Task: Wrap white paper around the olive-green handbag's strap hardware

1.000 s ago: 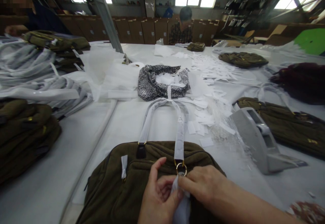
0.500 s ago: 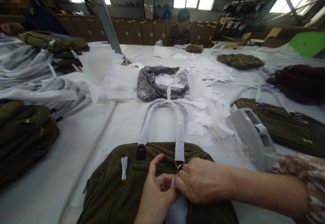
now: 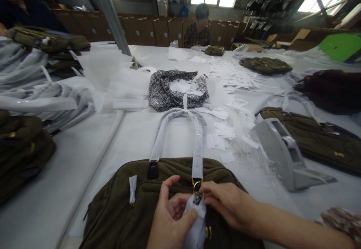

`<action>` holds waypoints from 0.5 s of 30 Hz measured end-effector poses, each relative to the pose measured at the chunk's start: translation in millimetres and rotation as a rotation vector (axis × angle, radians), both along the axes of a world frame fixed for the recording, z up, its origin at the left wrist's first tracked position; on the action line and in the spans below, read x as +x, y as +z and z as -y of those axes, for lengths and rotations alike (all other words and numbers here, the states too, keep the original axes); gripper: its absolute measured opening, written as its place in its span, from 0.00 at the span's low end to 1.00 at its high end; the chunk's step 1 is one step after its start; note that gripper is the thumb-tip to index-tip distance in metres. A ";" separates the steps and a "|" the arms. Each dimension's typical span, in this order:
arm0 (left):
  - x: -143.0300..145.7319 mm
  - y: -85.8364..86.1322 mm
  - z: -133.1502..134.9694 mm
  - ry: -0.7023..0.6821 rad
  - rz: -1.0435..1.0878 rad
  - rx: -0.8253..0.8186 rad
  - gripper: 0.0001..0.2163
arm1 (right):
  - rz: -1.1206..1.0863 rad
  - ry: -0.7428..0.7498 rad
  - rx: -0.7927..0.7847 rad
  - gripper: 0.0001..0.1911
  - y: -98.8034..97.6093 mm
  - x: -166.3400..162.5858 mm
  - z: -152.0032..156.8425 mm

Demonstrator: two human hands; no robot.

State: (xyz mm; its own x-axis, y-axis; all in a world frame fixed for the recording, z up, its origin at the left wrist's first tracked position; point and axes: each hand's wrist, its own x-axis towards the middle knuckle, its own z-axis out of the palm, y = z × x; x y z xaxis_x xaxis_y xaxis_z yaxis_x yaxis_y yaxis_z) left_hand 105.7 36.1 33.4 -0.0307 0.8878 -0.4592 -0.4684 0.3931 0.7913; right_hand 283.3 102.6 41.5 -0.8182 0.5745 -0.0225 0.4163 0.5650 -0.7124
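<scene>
An olive-brown fabric bag (image 3: 124,207) lies right in front of me on the white table (image 3: 84,155). Its two handles (image 3: 197,140), wrapped in white paper, stretch away from me. A gold ring (image 3: 196,184) joins the right handle to the bag. My left hand (image 3: 169,219) pinches a white wrapping piece (image 3: 196,219) just below that ring. My right hand (image 3: 225,205) pinches the same piece at a small metal clasp (image 3: 197,197) under the ring. Both hands are closed on it.
A grey tape dispenser (image 3: 284,155) stands to the right. Past the handles lies a black-and-white speckled bag (image 3: 169,91), with loose white paper slips (image 3: 225,128) nearby. Olive bags are stacked left (image 3: 19,147) and lie right (image 3: 316,140). A person sits at the table's far end (image 3: 199,31).
My right forearm has swung down to the lower right. My fingers have shifted on the white piece, and the metal clasp under the ring now shows.
</scene>
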 end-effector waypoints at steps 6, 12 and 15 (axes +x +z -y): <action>3.8 4.6 0.9 0.003 -0.064 0.012 0.38 | 0.099 -0.047 0.208 0.12 8.7 4.0 0.5; 5.2 1.0 4.0 0.018 -0.057 0.033 0.31 | 0.030 -0.046 0.458 0.13 14.0 -9.8 2.9; 4.1 -6.2 8.3 -0.002 -0.116 0.090 0.19 | 0.010 -0.080 0.441 0.12 16.2 -14.5 0.7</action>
